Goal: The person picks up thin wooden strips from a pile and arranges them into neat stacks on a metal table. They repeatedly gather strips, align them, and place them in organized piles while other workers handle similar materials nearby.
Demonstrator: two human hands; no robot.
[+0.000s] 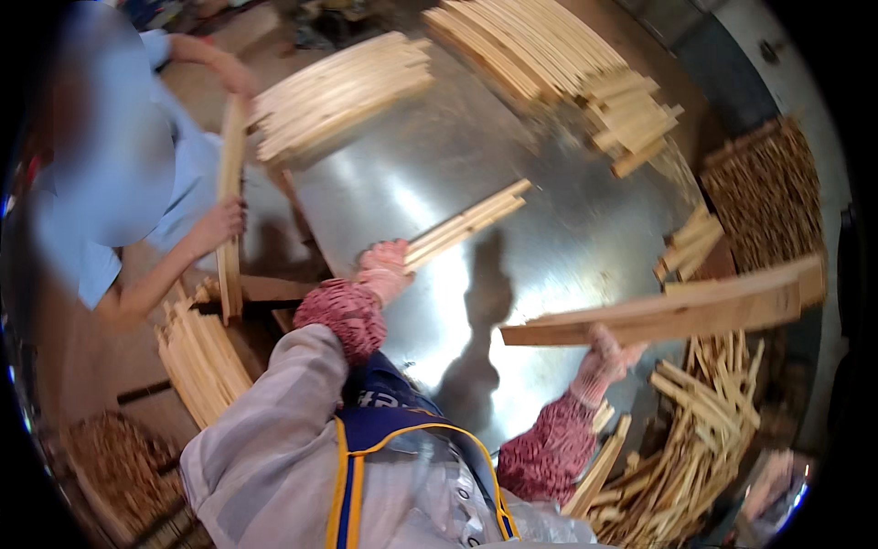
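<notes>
My left hand (384, 269), in a pinkish work glove, is closed round the near end of a pair of pale wood strips (471, 222) lying side by side over the metal tabletop (412, 183). At the right, my right hand (605, 359), gloved alike, grips the lower edge of a longer, wider wooden board (663, 311). That board reaches from above the metal surface out past the table's right side. Part of the right hand's grip is hidden behind the board.
Stacks of pale strips lie at the far left (343, 91) and far right (526, 41) of the table. A heap of loose offcuts (695, 439) is at the lower right. Across the left side a person in light blue (119, 156) holds an upright wood piece (230, 201) in both hands.
</notes>
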